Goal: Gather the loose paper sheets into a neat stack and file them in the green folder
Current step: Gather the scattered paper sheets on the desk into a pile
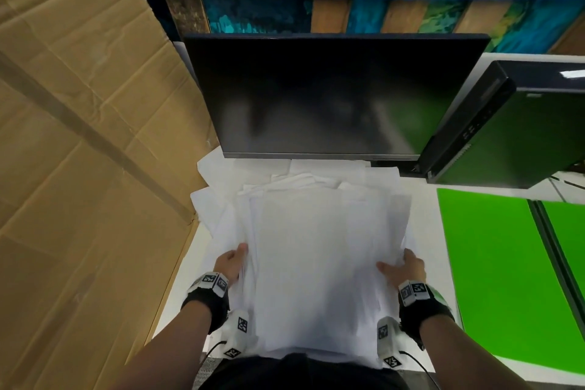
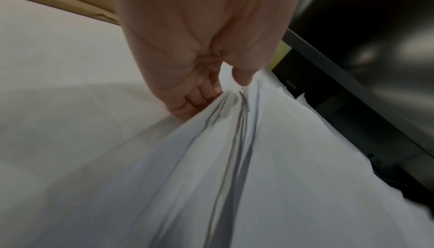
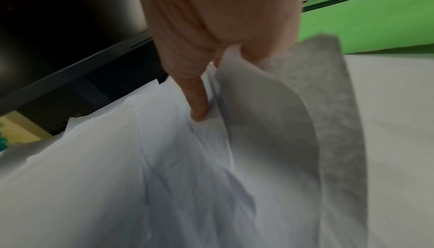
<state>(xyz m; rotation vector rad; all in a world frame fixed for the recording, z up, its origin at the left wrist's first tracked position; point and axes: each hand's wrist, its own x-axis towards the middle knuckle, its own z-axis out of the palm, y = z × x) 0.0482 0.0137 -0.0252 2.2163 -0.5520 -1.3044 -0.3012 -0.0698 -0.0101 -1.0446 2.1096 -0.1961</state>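
Both hands on the paper sheets (image 1: 316, 250) at frame centre — left hand (image 1: 230, 263) and right hand (image 1: 403, 267) pinching opposite edges, green folder (image 1: 493, 263) lying open at right.

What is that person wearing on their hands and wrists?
The forearms are bare, with no sleeves. The left hand and right hand each wear a black wrist strap carrying white blocks printed with black square codes. A white, code-marked unit sits under each wrist, trailing a thin black cable.
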